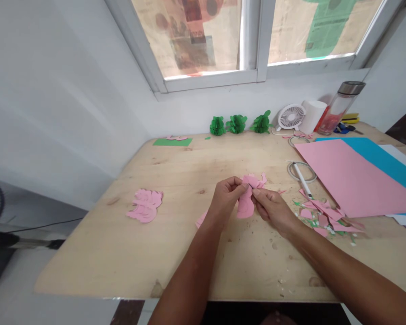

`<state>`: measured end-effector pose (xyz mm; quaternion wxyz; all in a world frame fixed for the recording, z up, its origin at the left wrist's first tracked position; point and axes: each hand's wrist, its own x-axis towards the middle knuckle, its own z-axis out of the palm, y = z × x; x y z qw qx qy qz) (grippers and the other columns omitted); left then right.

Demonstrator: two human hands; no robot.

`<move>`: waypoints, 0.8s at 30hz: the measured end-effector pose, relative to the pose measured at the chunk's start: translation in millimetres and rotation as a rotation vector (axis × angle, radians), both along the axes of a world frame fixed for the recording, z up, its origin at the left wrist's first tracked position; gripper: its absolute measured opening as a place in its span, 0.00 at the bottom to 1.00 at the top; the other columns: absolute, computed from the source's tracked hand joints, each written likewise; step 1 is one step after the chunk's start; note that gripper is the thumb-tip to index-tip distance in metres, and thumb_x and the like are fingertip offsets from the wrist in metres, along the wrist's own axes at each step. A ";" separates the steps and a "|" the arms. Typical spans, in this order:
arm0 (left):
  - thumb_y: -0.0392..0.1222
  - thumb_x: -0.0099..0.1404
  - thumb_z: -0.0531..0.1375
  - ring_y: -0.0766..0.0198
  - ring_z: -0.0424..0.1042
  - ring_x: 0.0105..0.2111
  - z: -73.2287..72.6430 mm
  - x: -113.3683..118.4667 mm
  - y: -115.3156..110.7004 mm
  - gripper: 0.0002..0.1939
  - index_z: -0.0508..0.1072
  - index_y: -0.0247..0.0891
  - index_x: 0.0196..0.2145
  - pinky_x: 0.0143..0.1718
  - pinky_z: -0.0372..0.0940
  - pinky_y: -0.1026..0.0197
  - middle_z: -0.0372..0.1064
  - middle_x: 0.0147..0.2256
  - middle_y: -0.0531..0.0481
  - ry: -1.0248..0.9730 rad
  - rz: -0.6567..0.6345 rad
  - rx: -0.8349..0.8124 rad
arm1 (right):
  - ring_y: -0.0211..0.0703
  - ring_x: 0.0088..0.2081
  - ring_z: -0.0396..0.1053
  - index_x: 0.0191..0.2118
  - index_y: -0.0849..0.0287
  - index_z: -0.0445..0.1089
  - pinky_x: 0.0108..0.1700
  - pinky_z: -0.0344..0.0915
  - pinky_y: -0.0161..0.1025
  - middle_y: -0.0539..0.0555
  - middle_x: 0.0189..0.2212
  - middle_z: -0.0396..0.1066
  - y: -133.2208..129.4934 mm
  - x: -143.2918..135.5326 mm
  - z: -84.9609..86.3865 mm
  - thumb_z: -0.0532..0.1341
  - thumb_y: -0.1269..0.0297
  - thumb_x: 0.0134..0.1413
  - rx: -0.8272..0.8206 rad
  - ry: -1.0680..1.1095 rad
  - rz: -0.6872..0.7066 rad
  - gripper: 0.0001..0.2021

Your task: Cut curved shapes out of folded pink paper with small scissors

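Note:
A pink paper piece [246,208] with a drawn curved outline is held over the middle of the table. My left hand [228,192] pinches its upper left side. My right hand [270,205] is closed at its right edge, on a small dark tool whose tip shows between the hands; its shape is mostly hidden by the fingers. A narrow pink strip curls up beyond the fingertips. Partly behind my left wrist lies another bit of pink paper [200,219]. Cut pink shapes [145,205] are stacked on the left of the table.
Pink and green scraps [328,219] and a white pen [302,179] lie right of my hands, beside large pink [362,180] and blue sheets. Along the wall stand green paper figures [237,124], a small fan [291,117] and a glass bottle [341,108]. Green paper [172,142] lies back left.

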<state>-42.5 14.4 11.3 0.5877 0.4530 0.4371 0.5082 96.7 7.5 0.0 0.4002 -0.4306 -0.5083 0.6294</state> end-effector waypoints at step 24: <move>0.44 0.53 0.61 0.69 0.63 0.24 1.4 1.0 1.1 0.10 0.67 0.34 0.24 0.27 0.60 0.64 0.63 0.22 0.52 -0.024 0.073 0.040 | 0.30 0.13 0.42 0.20 0.58 0.58 0.16 0.38 0.33 0.42 0.09 0.46 2.2 0.7 -6.1 0.55 0.49 0.52 0.045 -0.007 -0.002 0.19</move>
